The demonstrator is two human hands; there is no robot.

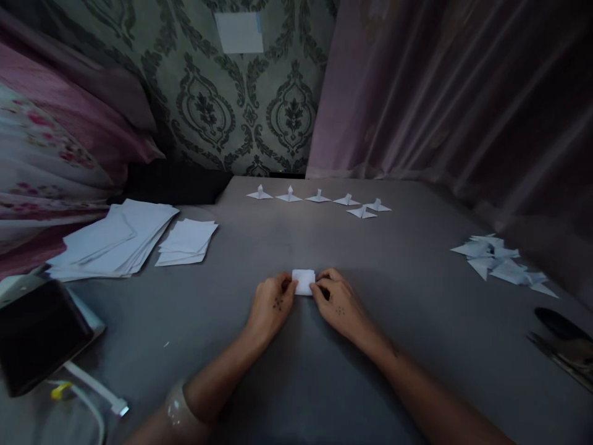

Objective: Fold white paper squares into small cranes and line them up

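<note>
A small folded white paper lies between my two hands at the middle of the grey table. My left hand pinches its left edge between thumb and fingers. On the opposite edge, my right hand has its thumb and fingertips closed on the paper. Both forearms reach in from the near side. How many layers the paper has cannot be made out.
Several folded paper figures stand along the table's far side. A heap of folded papers lies at right, near dark-handled scissors. Leftward are large sheets, smaller sheets, a dark-screened device and a white cable.
</note>
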